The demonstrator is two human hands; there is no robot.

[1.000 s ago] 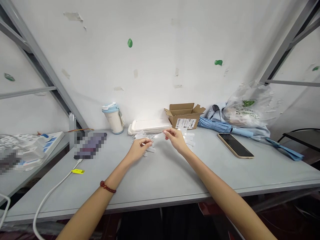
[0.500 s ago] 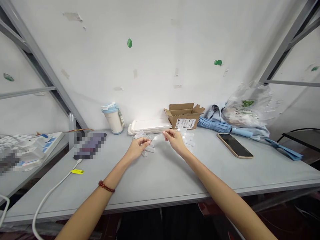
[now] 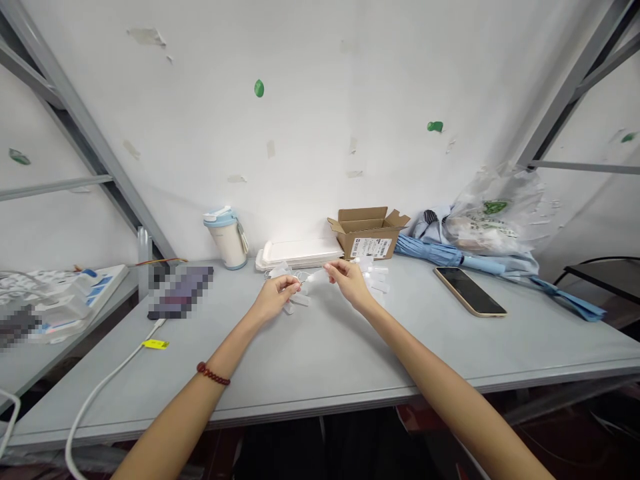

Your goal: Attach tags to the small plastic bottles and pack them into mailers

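Note:
Both my hands are raised just above the grey table (image 3: 320,353) near its far middle. My left hand (image 3: 274,297) is closed in a pinch on one end of a small white plastic piece (image 3: 314,279). My right hand (image 3: 349,281) pinches the other end of the same piece. Several more small clear and white plastic pieces (image 3: 377,279) lie scattered on the table under and behind the hands. A red bead bracelet sits on my left wrist.
At the back stand a white and blue cup (image 3: 226,236), a flat white tray (image 3: 299,253) and an open cardboard box (image 3: 368,231). A phone (image 3: 469,290), a blue umbrella (image 3: 495,268) and a plastic bag (image 3: 495,213) lie right. A white cable (image 3: 100,390) runs along the left.
My hands have drawn slightly closer together around the white piece. Otherwise nothing has moved.

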